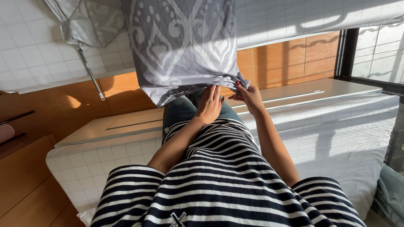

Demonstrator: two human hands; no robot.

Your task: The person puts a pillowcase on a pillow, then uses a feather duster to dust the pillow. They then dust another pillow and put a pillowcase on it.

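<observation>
A grey pillowcase with a white ornamental pattern (pixel 181 46) hangs in front of me, filled and bulging. My left hand (pixel 209 104) reaches up under its lower edge, fingers flat and together against the fabric. My right hand (pixel 248 94) pinches the lower right corner of the pillowcase, where the cloth bunches. I wear a black-and-white striped shirt and jeans.
A white checked bed sheet (pixel 332 126) covers the mattress below me, along a wooden bed frame (pixel 134 122). More white checked bedding (pixel 33 50) and a second patterned grey cloth (pixel 90 21) lie beyond. A thin metal rod (pixel 90 75) slants at left. A window (pixel 374 54) is at right.
</observation>
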